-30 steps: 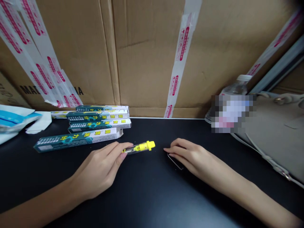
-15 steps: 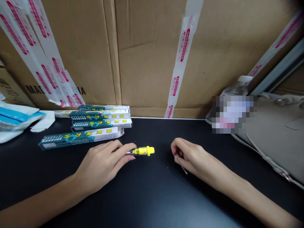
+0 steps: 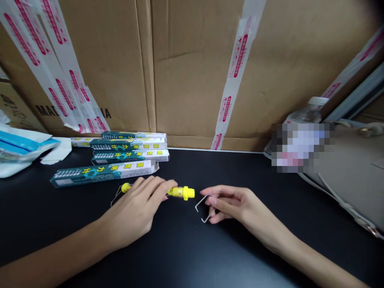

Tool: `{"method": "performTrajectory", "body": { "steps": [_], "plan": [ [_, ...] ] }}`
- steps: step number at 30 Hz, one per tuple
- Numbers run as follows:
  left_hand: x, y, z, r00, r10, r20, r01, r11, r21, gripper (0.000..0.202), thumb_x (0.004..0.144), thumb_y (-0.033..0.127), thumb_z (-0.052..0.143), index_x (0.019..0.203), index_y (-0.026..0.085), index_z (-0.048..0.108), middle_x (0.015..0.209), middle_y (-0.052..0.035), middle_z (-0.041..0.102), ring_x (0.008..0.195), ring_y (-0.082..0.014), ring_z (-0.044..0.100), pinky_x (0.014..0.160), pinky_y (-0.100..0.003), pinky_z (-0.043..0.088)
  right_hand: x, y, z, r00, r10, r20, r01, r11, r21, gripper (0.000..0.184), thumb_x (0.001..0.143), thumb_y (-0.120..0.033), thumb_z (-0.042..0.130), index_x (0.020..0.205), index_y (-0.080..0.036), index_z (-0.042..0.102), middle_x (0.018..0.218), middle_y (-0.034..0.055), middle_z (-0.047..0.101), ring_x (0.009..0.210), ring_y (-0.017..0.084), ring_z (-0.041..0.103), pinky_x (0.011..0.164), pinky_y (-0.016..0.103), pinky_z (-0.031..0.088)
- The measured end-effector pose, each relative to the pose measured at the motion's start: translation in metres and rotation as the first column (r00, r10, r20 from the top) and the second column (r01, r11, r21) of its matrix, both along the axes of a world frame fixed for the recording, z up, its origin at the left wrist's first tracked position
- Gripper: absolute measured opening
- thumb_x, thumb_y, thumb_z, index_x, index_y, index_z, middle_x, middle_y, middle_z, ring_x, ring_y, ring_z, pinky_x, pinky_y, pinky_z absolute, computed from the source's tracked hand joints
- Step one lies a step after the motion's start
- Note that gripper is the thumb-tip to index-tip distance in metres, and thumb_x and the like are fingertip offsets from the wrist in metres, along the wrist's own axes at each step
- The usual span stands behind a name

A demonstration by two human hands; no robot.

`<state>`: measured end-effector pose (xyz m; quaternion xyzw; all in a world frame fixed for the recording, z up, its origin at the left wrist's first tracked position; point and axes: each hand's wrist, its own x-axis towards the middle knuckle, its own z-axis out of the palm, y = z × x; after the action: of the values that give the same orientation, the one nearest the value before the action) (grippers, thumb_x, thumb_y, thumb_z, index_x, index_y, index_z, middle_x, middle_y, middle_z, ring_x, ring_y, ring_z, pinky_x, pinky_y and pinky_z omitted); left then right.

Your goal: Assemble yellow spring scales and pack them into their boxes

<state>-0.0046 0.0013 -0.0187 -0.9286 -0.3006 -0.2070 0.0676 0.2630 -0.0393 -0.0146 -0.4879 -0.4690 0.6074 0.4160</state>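
Note:
My left hand [image 3: 135, 208] is closed over the middle of a yellow-ended clear plastic tube [image 3: 181, 193], which lies nearly level just above the black tabletop. A small yellow end pokes out beyond my fingers on the far side, with a thin wire loop [image 3: 115, 196] beside it. My right hand [image 3: 231, 204] pinches a bent metal wire [image 3: 200, 209] between thumb and fingers. That wire's U-shaped end points at the tube, a short gap from it.
Several long teal-and-white boxes [image 3: 103, 174] lie stacked behind my left hand on the black table [image 3: 240, 248]. A blue-and-white packet [image 3: 21, 148] sits far left. A plastic bottle [image 3: 306, 114] and beige bag [image 3: 354, 160] stand right, before a taped cardboard wall [image 3: 192, 80].
My right hand has moved left toward the tube, bringing the bent wire into full view. My left hand has shifted along the tube, and the tube's far yellow end now shows.

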Motion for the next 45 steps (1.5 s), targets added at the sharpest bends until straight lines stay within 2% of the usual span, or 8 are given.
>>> {"method": "performTrajectory", "body": {
  "steps": [7, 12, 17, 22, 27, 32, 37, 45],
  "plan": [
    [0.021, 0.004, 0.003, 0.997, 0.078, -0.027, -0.079, 0.996, -0.038, 0.024, 0.102, 0.017, 0.035, 0.123, 0.018, 0.047, 0.107, -0.0086, 0.067, 0.088, -0.0237, 0.066, 0.074, -0.037, 0.051, -0.007, -0.005, 0.001, 0.994, -0.029, -0.101, 0.029, 1.000, -0.008, 0.031, 0.076, -0.041, 0.082, 0.085, -0.014, 0.069, 0.068, -0.0010, 0.067, 0.059, 0.010, 0.068, 0.062, 0.021, 0.058],
    [0.047, 0.011, 0.004, 0.991, 0.115, -0.063, -0.124, 0.979, -0.163, 0.023, 0.101, 0.017, 0.035, 0.120, 0.019, 0.047, 0.104, -0.0067, 0.066, 0.091, -0.0245, 0.067, 0.073, -0.039, 0.054, -0.004, -0.004, -0.006, 0.982, -0.057, -0.179, 0.069, 0.996, 0.063, 0.025, 0.083, -0.040, 0.077, 0.086, -0.017, 0.066, 0.072, -0.0001, 0.069, 0.064, 0.011, 0.068, 0.065, 0.022, 0.057],
    [0.050, 0.012, 0.003, 0.992, 0.125, -0.014, -0.125, 0.977, -0.175, 0.021, 0.102, 0.023, 0.034, 0.119, 0.021, 0.046, 0.102, -0.0060, 0.066, 0.087, -0.0244, 0.068, 0.072, -0.042, 0.055, 0.000, 0.004, -0.006, 0.976, -0.094, -0.196, 0.117, 0.988, 0.105, 0.025, 0.083, -0.039, 0.077, 0.086, -0.018, 0.065, 0.079, 0.0033, 0.071, 0.074, 0.014, 0.069, 0.074, 0.025, 0.057],
    [0.048, 0.009, 0.001, 0.986, 0.163, -0.035, -0.165, 0.983, -0.081, 0.023, 0.101, 0.038, 0.045, 0.115, 0.021, 0.051, 0.096, -0.0050, 0.066, 0.082, -0.0250, 0.069, 0.069, -0.039, 0.056, 0.005, 0.008, -0.005, 0.973, -0.112, -0.203, 0.137, 0.984, 0.114, 0.030, 0.085, -0.040, 0.075, 0.105, -0.019, 0.070, 0.088, 0.0059, 0.075, 0.082, 0.016, 0.069, 0.082, 0.029, 0.056],
    [0.049, 0.008, 0.001, 0.986, 0.139, -0.097, -0.133, 0.989, 0.064, 0.022, 0.103, 0.037, 0.043, 0.110, 0.022, 0.057, 0.079, -0.0003, 0.061, 0.069, -0.0196, 0.065, 0.060, -0.030, 0.050, 0.006, 0.006, -0.008, 0.995, -0.066, -0.080, 0.078, 0.983, 0.168, 0.023, 0.087, -0.038, 0.073, 0.102, -0.020, 0.073, 0.091, 0.0049, 0.074, 0.086, 0.017, 0.068, 0.086, 0.030, 0.054],
    [0.049, 0.008, 0.001, 0.986, 0.145, -0.082, -0.141, 0.989, 0.051, 0.026, 0.105, 0.030, 0.035, 0.109, 0.017, 0.057, 0.085, -0.0043, 0.063, 0.076, -0.0224, 0.065, 0.065, -0.034, 0.050, 0.003, 0.002, -0.006, 0.996, -0.060, 0.059, 0.046, 0.974, 0.220, 0.019, 0.086, -0.038, 0.074, 0.089, -0.020, 0.071, 0.085, 0.0019, 0.070, 0.082, 0.015, 0.064, 0.082, 0.027, 0.051],
    [0.051, 0.009, 0.001, 0.986, 0.125, -0.110, -0.127, 0.992, -0.009, 0.022, 0.103, 0.020, 0.035, 0.105, 0.017, 0.056, 0.091, -0.0061, 0.063, 0.079, -0.0243, 0.062, 0.070, -0.039, 0.049, 0.001, 0.003, -0.003, 0.997, -0.040, 0.063, 0.026, 0.980, 0.198, 0.022, 0.082, -0.040, 0.077, 0.085, -0.019, 0.070, 0.083, 0.0012, 0.069, 0.081, 0.015, 0.064, 0.081, 0.028, 0.050],
    [0.051, 0.009, 0.006, 0.984, 0.134, -0.121, -0.141, 0.988, -0.055, 0.022, 0.104, 0.027, 0.035, 0.101, 0.019, 0.055, 0.087, -0.0039, 0.063, 0.077, -0.0213, 0.065, 0.064, -0.032, 0.048, 0.003, 0.005, -0.004, 0.998, -0.050, 0.026, 0.044, 0.980, 0.194, 0.026, 0.079, -0.041, 0.079, 0.081, -0.018, 0.068, 0.083, 0.0033, 0.071, 0.082, 0.018, 0.068, 0.084, 0.032, 0.052]
  ]
}}
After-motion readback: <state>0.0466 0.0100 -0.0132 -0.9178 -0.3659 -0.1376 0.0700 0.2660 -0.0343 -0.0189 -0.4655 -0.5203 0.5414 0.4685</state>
